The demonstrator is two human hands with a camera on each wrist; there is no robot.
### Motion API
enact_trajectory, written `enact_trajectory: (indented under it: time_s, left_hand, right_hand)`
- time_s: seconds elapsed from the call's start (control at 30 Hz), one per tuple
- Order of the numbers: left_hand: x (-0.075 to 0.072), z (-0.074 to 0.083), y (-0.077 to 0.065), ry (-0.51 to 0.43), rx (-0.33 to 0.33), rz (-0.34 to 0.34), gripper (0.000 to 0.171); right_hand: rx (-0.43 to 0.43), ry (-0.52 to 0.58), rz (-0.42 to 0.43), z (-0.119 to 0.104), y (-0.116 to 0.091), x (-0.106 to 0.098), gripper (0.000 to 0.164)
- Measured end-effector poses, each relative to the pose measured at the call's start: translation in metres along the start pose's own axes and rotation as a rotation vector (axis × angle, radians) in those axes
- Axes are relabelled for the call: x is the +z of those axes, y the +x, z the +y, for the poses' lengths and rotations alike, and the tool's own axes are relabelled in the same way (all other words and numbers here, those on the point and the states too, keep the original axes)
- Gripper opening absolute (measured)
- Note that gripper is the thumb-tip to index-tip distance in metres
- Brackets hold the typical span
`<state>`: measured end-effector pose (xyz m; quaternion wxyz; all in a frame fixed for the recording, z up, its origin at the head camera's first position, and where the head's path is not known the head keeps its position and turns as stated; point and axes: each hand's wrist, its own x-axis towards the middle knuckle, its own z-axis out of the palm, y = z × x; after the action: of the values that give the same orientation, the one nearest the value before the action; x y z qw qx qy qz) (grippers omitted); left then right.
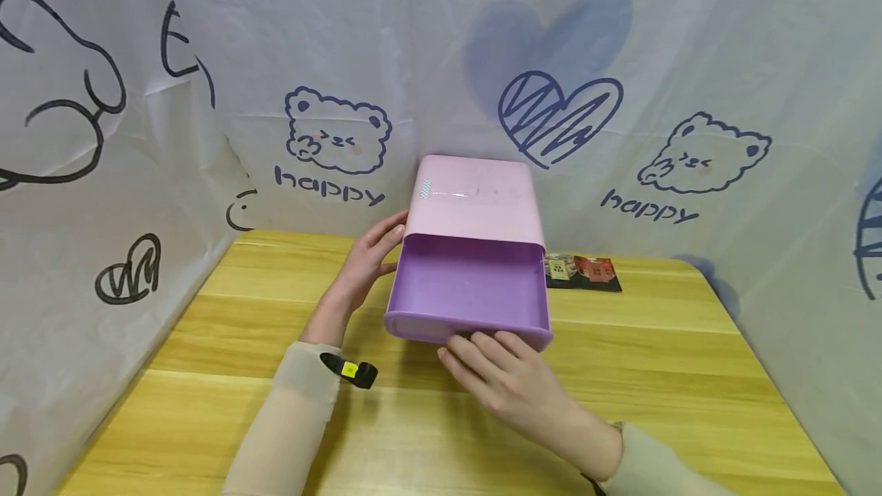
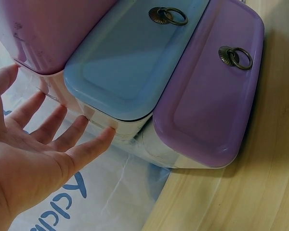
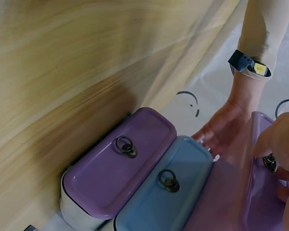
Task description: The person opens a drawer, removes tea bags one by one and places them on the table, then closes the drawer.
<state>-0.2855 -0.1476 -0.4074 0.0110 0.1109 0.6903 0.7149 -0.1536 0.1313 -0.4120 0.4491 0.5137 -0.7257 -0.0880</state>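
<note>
A small drawer cabinet (image 1: 475,197) with a pale pink top stands on the table. Its top purple drawer (image 1: 475,324) is pulled well out, and the part of its inside that shows holds nothing. My right hand (image 1: 506,377) curls its fingers at that drawer's front; in the right wrist view they are at its metal ring pull (image 3: 269,162), partly hidden. Against the cabinet's left side, my left hand (image 1: 361,266) rests its spread fingertips. Below the top drawer, a blue drawer (image 2: 130,62) and a lower purple drawer (image 2: 202,106) are closed, each with a ring pull.
Right of the cabinet, near the table's back edge, lie flat printed packets (image 1: 586,272). The wooden table (image 1: 654,373) is bordered at the back and sides by white sheeting (image 1: 441,44) with bear and heart drawings.
</note>
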Motion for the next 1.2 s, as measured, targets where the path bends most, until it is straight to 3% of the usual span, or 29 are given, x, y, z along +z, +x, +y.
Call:
enact_trajectory:
  time_s: [1.2]
  left_hand:
    - [0.0001, 0.0001, 0.0000, -0.006, -0.010, 0.000, 0.057]
  right_hand:
    - [0.072, 0.035, 0.100, -0.0041, 0.0086, 0.0058, 0.032]
